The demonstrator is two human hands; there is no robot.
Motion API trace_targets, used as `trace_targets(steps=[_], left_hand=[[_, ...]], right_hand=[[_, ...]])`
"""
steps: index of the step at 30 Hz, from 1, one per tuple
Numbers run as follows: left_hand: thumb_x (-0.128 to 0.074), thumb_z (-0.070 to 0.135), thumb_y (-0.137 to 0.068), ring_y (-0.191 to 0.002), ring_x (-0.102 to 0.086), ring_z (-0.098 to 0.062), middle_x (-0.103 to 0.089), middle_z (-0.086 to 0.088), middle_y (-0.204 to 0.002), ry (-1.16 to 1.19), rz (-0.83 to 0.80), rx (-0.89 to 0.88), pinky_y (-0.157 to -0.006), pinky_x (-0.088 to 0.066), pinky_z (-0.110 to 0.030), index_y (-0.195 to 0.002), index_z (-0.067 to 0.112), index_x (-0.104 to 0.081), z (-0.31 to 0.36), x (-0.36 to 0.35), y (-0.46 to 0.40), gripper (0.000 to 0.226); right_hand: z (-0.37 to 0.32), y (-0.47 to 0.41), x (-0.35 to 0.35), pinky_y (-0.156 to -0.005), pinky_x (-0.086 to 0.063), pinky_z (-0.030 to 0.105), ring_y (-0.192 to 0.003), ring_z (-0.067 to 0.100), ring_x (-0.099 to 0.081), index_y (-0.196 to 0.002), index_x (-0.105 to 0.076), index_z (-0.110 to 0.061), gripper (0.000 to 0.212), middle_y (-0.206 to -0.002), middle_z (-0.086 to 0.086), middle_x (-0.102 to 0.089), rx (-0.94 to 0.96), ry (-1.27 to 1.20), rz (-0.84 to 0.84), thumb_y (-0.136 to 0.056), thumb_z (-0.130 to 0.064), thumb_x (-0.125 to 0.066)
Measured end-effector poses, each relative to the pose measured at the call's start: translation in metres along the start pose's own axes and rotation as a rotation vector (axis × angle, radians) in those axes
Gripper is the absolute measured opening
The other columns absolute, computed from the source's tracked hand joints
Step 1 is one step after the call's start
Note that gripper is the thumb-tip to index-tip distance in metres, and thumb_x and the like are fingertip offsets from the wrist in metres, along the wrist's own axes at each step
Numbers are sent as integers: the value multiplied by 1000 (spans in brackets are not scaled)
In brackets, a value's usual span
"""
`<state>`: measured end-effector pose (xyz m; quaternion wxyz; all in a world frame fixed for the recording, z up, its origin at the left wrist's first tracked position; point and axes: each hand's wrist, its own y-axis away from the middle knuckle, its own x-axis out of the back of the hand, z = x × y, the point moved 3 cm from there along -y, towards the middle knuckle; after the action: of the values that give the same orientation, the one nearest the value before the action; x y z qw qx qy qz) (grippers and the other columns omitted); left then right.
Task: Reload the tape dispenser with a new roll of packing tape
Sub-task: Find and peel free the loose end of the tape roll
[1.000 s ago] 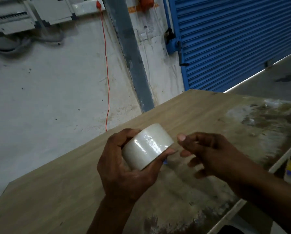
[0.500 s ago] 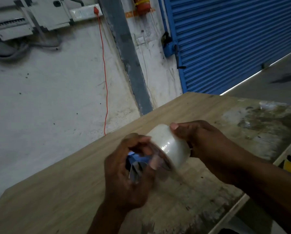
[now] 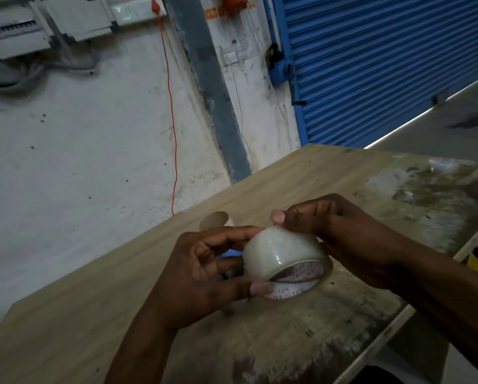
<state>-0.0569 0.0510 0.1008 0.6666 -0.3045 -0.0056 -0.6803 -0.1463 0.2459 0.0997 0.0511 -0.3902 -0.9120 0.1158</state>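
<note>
Above the near part of the worn wooden tabletop [image 3: 301, 184], between both hands, sits the new roll of clear, glossy packing tape wound on a printed cardboard core [image 3: 283, 254]; it is held clear of the surface, tilted so that the open core faces down and toward the camera. The left hand [image 3: 201, 275] grasps the roll with curled fingers, its thumb lying against the core's lower rim; the right hand [image 3: 343, 234] pinches the roll's upper far edge, thumb tip on top. A small patch of blue [image 3: 228, 254] shows behind the left fingers; it may belong to the dispenser, but too little shows to tell.

Handling, as a judgement: the roll looks light and rigid, since the core keeps it round; the outer wrap is smooth and probably slippery, so a hold across the two flat sides, or with a finger through the core, should be more secure than pressure on the shiny face; the free end must be found by nail and peeled without letting it fold back on itself.

Legible writing: the core's inner wall carries repeated reddish lettering; the word "TAPE" can be read, the rest is too small.

Beyond the table stand a stained white wall [image 3: 93, 162], a thin red cable [image 3: 171, 134] and a blue roller shutter [image 3: 370, 65].
</note>
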Motion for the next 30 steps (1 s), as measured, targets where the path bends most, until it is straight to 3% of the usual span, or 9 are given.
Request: trace_targets(steps=[3,7,9,12,15,17,21,26,30], left_hand=[[-94,24,-59,-112,-73,-15,-77,8,-117,-90,51,-35,-88,-62,-32,-111,39,-78,5,-1,-1,56],[-93,15,-66,-118,-70,-24,-75,-1,-122,-112,46,-88,-92,-61,-45,-117,21,-77,12,3,0,54],[-94,14,-66,-118,-69,-27,-74,-3,-122,-151,18,-111,-92,-61,-50,-120,16,-75,15,2,1,57],[-94,13,-65,-119,-69,-25,-74,-1,-122,-186,4,-131,-94,-60,-46,-124,15,-72,19,-3,1,63],[-96,9,-66,-116,-70,-23,-74,-2,-121,-164,39,-163,-91,-62,-45,-124,15,-71,17,-3,1,64],[-94,9,-67,-109,-72,-29,-74,-7,-117,-142,78,-177,-85,-63,-52,-124,13,-72,14,-1,0,62],[-92,13,-68,-115,-69,-33,-74,-8,-117,-124,160,-202,-89,-61,-53,-123,7,-71,6,2,-1,59],[-92,12,-64,-120,-67,-35,-73,-12,-121,-56,208,-207,-93,-59,-55,-119,10,-74,0,2,0,58],[-92,13,-61,-123,-65,-31,-72,-9,-123,-17,144,-140,-95,-59,-48,-117,20,-74,2,-1,-1,58]], right_hand=[[2,1,0,-82,-56,44,-90,37,-73,-91,-76,0,31,-92,18,-76,-25,36,-39,-86,-30,-74],[0,5,3,-91,-56,54,-103,40,-72,-108,-76,0,34,-106,20,-76,-57,3,-158,-82,-23,-75],[0,8,5,-92,-58,51,-106,38,-72,-113,-73,3,34,-111,21,-75,-67,-74,-225,-85,-16,-71],[4,12,8,-92,-60,44,-110,36,-71,-123,-67,8,33,-121,24,-71,-96,-229,-344,-93,-4,-63],[6,15,11,-99,-56,48,-121,37,-66,-134,-58,7,41,-132,23,-66,-100,-335,-404,-95,-1,-55],[5,14,14,-99,-56,46,-126,29,-64,-137,-60,-3,41,-135,13,-67,-45,-264,-323,-96,-2,-59],[-2,20,10,-91,-55,16,-124,-6,-58,-122,-72,-30,41,-130,-21,-67,296,369,67,-81,-34,-76],[14,35,1,-92,-58,24,-129,3,-59,-126,-71,-14,53,-141,-9,-63,569,408,268,-77,-32,-84],[15,42,7,-86,-61,26,-116,4,-68,-114,-78,-11,42,-129,-4,-70,676,533,398,-77,-28,-87]])
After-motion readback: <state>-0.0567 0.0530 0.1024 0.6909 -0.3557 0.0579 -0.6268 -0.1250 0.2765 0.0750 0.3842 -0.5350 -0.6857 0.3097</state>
